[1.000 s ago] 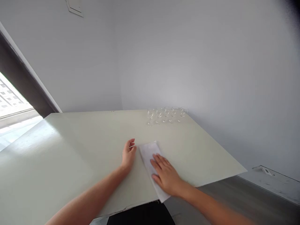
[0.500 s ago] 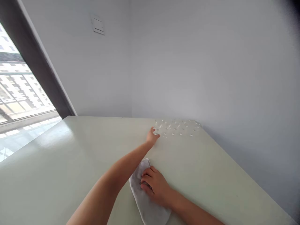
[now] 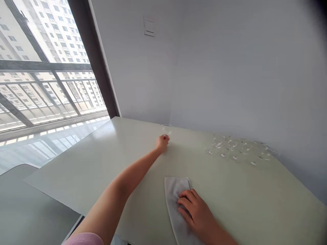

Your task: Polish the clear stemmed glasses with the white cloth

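My left hand (image 3: 162, 143) reaches across the table, its fingers closed round the stem of a clear wine glass (image 3: 167, 129). The glass stands upright near the table's back edge, with its bowl above my fingers. On the near part of the table lies a folded grey cloth (image 3: 173, 190). My right hand (image 3: 195, 209) rests on top of this cloth, fingers loosely bent and a little apart, not visibly pinching it. To the right stands a group of several clear wine glasses (image 3: 232, 144), close together; their outlines are faint against the pale surface.
The pale, glossy table (image 3: 122, 149) meets grey walls at the back and right. A wall switch (image 3: 149, 27) is above. At left are a large window (image 3: 48, 68) with a dark frame and a grey surface (image 3: 33, 204) below the table's edge.
My left hand, beside the glass group earlier, now holds one wine glass apart from the others, to their left. The view has turned left. My right hand stays on the cloth.
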Demonstrator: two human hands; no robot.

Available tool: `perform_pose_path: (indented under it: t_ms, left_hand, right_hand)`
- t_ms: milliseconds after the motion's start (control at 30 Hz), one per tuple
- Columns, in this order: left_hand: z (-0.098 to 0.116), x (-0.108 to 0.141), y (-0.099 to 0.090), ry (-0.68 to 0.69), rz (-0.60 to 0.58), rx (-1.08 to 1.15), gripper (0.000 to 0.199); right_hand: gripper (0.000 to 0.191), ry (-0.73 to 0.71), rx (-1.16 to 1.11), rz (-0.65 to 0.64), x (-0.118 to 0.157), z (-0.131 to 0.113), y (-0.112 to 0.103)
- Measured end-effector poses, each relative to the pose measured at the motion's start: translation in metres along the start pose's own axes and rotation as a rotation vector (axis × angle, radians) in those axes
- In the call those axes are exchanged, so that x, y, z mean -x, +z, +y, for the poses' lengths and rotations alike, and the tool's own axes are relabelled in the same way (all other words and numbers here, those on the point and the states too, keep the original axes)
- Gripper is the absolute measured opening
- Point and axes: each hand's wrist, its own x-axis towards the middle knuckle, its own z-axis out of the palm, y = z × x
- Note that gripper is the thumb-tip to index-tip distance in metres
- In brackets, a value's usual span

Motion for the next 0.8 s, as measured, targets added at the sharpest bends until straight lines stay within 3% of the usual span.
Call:
perform_pose_path:
  t_ms: [100,200,300,400,533,633,733,800]
  left_hand:
    - [-0.019,-0.018,-0.074,-0.031,0.147,-0.027,0.014]
    - [-0.033,-0.029,-0.132,-0.061,0.251,-0.043,0.013]
    - [-0.042,-0.038,-0.166,-0.093,0.310,-0.052,0.020]
    - [-0.045,-0.046,-0.186,-0.118,0.363,-0.059,0.023]
    - [-0.042,-0.044,-0.199,-0.120,0.488,-0.077,0.012]
    - [-0.038,-0.027,-0.193,-0.101,0.642,-0.090,0.031]
    - [-0.031,-0.003,-0.158,-0.052,0.676,-0.074,0.039]
    - [-0.023,0.013,-0.117,0.003,0.537,-0.050,0.033]
  right_hand:
    - [0.012,0.000,0.021,0.018,0.000,0.000,0.004]
    - [0.011,0.000,0.033,0.029,-0.002,0.002,0.007]
    - [0.011,0.003,0.039,0.043,-0.004,0.004,0.011]
    - [0.012,0.009,0.029,0.031,-0.006,0.006,0.012]
    - [0.012,0.017,0.003,0.017,-0.006,0.005,0.010]
    - [0.012,0.048,-0.029,0.021,-0.006,0.003,0.008]
    - [0.011,0.082,-0.048,0.038,-0.007,0.002,0.007]
    - [0.010,0.095,-0.046,0.049,-0.007,0.003,0.007]
